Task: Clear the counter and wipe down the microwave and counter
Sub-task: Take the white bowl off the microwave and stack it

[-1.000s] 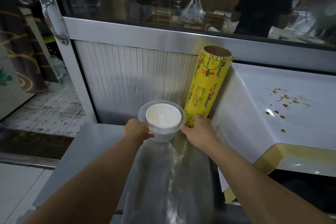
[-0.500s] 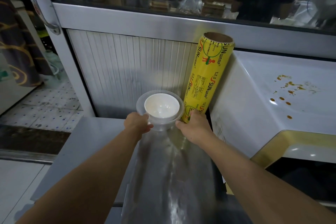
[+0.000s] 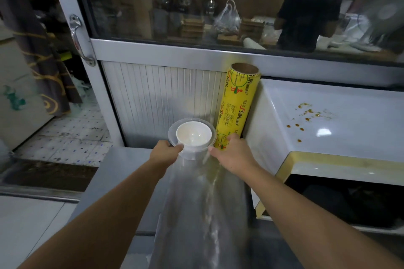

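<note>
A white bowl (image 3: 193, 134) sits in the top of a tall stack of clear plastic containers (image 3: 203, 203) that reaches from the counter toward me. My left hand (image 3: 164, 152) grips the stack's top rim on the left. My right hand (image 3: 234, 155) holds its right side, thumb on the rim and fingers against the foot of a yellow cling-wrap roll (image 3: 237, 102). The roll stands upright, leaning on the white microwave (image 3: 273, 137). Brown sauce spots (image 3: 308, 113) dot the microwave's top.
The grey steel counter (image 3: 122, 170) runs left of the stack and ends at a drop to tiled floor (image 3: 65, 135). A ribbed white panel (image 3: 157, 98) and a glass window (image 3: 196, 6) stand behind. A person (image 3: 306, 13) works beyond the glass.
My view has shifted a little. Both hands stay on the stack's top by the roll, and the bowl and roll have not visibly moved.
</note>
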`<state>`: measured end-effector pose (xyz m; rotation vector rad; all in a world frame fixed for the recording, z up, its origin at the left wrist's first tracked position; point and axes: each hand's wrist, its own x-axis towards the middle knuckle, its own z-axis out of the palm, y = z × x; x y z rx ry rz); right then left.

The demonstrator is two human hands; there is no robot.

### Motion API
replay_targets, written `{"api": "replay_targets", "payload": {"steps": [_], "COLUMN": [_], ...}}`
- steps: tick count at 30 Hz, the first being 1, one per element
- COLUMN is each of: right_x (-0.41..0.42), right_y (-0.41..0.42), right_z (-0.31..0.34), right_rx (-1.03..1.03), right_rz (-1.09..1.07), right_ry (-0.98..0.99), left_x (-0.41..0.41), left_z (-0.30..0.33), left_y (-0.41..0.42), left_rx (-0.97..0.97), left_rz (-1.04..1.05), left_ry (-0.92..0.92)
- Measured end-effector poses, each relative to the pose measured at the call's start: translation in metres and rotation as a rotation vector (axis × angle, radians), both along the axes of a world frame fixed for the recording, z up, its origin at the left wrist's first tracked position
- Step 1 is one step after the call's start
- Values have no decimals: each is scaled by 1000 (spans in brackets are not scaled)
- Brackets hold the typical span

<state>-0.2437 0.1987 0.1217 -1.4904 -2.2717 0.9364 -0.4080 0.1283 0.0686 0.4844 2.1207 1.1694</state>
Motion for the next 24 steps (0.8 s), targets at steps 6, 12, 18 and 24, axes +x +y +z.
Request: {"api": "replay_targets", "payload": {"steps": [6, 12, 18, 24], "right_x": [26, 62, 117, 184], "right_y": [-27, -60, -87, -95], "right_z": [42, 72, 93, 103], "right_rx": [8, 21, 12, 13], "right_rz": [39, 92, 95, 72], "right_ry": [67, 111, 173, 182], "left_x": [26, 61, 121, 193], "left_z": [48, 89, 119, 137], "left_y": [-31, -61, -87, -99], "left_rx": [-13, -23, -8, 10], "left_rz": [-69, -46, -69, -129], "left_ry": [100, 134, 148, 177]}}
